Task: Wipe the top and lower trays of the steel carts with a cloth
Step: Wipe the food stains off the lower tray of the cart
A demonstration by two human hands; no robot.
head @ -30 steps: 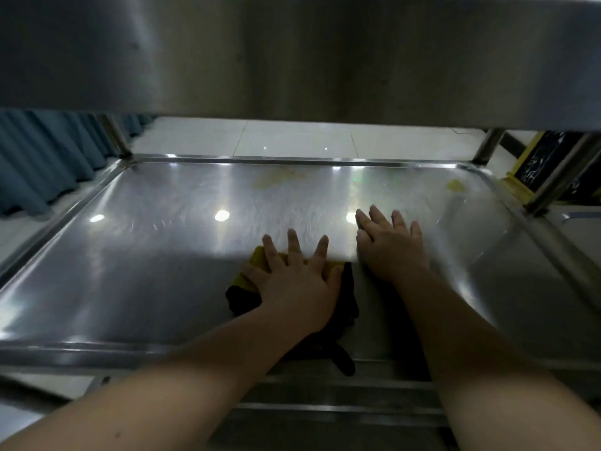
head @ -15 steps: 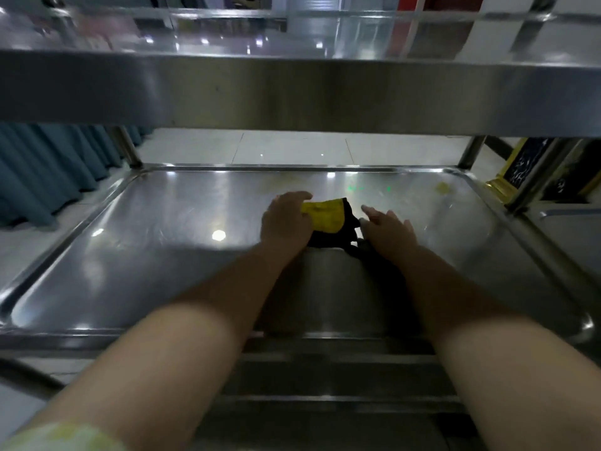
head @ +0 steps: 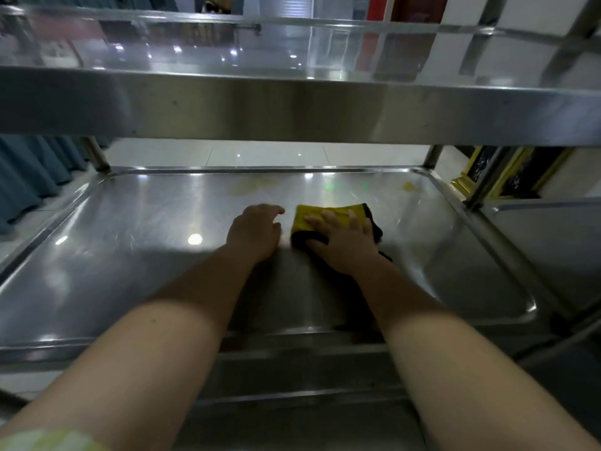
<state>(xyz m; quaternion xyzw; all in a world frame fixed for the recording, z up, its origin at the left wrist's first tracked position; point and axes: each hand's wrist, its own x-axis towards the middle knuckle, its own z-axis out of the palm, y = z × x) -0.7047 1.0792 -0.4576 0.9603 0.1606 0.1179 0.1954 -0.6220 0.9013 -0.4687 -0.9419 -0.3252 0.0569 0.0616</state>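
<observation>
Both forearms reached in over the near rim of the lower stainless-steel tray (head: pixel 130 255). The left hand (head: pixel 257 231) lay on bare steel, fingers loosely curled, holding nothing. Half a second earlier it had gripped the cloth. The folded yellow-and-black cloth (head: pixel 325 214) now sat at mid-tray just beside that hand, pressed flat under the straight fingers of the right hand (head: pixel 341 244). Judgement: the cloth had changed hands so the right half could be wiped. Yellowish smears (head: pixel 252 187) remained near the far rim. The top steel tray (head: pixel 292 105) overhung the work and limited reach.
</observation>
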